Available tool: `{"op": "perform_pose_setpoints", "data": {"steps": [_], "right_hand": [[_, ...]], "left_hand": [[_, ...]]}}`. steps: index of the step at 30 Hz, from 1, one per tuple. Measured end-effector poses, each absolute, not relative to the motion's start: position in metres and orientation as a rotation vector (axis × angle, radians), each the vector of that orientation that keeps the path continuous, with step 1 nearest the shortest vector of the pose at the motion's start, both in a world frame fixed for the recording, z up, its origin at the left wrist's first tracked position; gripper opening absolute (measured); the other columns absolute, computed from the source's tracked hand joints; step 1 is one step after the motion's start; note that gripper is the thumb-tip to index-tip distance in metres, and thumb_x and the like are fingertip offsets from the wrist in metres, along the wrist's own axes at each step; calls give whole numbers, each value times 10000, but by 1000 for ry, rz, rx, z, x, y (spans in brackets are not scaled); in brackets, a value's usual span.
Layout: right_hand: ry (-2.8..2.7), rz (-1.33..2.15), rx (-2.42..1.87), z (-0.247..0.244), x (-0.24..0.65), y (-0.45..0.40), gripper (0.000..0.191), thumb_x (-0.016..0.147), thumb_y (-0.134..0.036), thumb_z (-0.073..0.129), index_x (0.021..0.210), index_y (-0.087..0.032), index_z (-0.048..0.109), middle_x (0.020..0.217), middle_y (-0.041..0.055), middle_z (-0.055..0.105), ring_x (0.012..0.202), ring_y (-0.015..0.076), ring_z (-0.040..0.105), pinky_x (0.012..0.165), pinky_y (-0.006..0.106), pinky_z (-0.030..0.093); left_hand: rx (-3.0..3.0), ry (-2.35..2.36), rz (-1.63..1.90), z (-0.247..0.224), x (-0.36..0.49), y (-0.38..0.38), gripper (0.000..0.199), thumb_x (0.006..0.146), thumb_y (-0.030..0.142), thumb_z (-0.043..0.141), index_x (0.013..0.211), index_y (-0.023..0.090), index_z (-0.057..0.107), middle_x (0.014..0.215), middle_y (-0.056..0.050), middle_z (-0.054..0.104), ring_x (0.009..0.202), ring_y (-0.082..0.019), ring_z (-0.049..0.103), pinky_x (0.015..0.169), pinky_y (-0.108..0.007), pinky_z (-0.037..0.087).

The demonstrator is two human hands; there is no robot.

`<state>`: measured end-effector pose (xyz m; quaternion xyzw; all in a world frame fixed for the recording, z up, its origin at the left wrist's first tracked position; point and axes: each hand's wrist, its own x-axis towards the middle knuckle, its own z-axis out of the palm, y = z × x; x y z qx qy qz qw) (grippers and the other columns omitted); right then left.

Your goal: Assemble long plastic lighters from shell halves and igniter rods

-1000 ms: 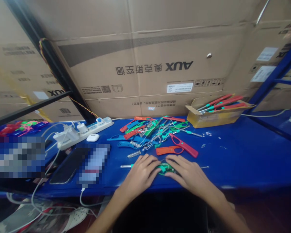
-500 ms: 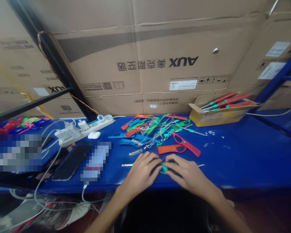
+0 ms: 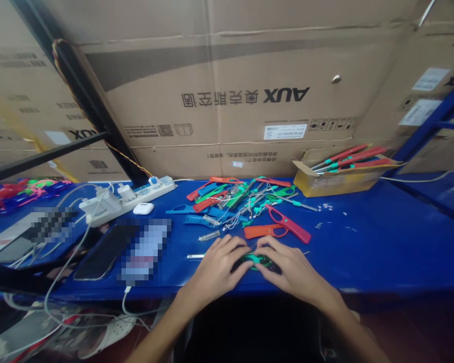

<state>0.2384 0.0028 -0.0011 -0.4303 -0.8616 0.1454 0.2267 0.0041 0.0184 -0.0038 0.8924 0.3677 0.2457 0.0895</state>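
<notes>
My left hand (image 3: 227,262) and my right hand (image 3: 282,264) meet low in front of me, fingers curled round a green lighter handle (image 3: 255,259). Most of that handle is hidden by the fingers. A thin metal tube (image 3: 195,256) sticks out to the left of my left hand; whether it joins the handle is hidden. Just beyond the hands lie an orange handle shell (image 3: 264,231) and a red one (image 3: 290,224). A small clear cylinder (image 3: 209,236) lies beyond my left hand. Behind these is a pile of coloured shells, wires and metal tubes (image 3: 234,199).
A cardboard box (image 3: 336,184) holds several red long-nosed lighters at the back right. On the left are a power strip (image 3: 130,199), a white earphone case (image 3: 143,208) and two phones, one a dark phone (image 3: 102,252). Large cartons (image 3: 227,65) stand behind the blue table (image 3: 378,242).
Both hands stay at the green handle, with the fingers shifted slightly and more green showing between them. The whole view has moved a little.
</notes>
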Motion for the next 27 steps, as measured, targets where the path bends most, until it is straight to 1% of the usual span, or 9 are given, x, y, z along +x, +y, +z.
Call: {"op": "perform_pose_setpoints", "data": {"steps": [2,6,9,12,14,18,27], "right_hand": [[-2365,416,-1202,-1,238,3,143,1014,-320,582,1140,-262,619,1232,42,628,975,196,687,784,320,528],[-2337,454,-1210,0,237,5,150,946,-256,640,1093,-252,612,1190,29,642,958,194,686,807,317,520],[-2330,477,-1193,2,237,7,145,917,-225,652,1056,-245,614,1167,25,648,938,187,682,793,300,511],[-2324,492,-1184,3,238,6,131,911,-221,658,1031,-244,611,1159,19,648,893,171,673,770,286,502],[-2314,498,-1181,3,238,6,135,908,-223,660,1030,-244,607,1161,18,646,899,171,670,774,284,501],[-2288,523,-1167,3,238,5,167,900,-205,657,1053,-245,604,1158,20,642,942,175,667,810,286,509],[-2290,473,-1193,5,238,4,154,915,-216,636,1061,-240,595,1135,36,644,921,185,676,780,294,525]], "left_hand": [[2645,1098,715,-3,4,18,207,1032,323,622,1205,222,673,1187,-50,692,1079,-256,621,962,-435,476],[2633,1094,686,0,3,17,208,1023,353,635,1188,233,676,1202,-39,694,1092,-256,626,1012,-452,461],[2631,1095,676,0,3,16,260,997,406,671,1199,243,678,1233,-42,687,1102,-265,628,1026,-467,458],[2649,1106,676,-1,3,17,328,956,450,722,1210,246,685,1233,-41,688,1093,-270,635,1005,-468,477],[2664,1112,685,-1,3,17,331,945,448,737,1196,237,694,1210,-42,694,1082,-266,642,1001,-462,488],[2677,1099,706,-2,3,18,320,960,443,719,1189,221,696,1194,-54,698,1070,-257,646,1011,-458,493],[2692,1108,709,-4,3,17,327,965,453,709,1193,219,693,1211,-62,698,1085,-266,648,1001,-463,501]]}}
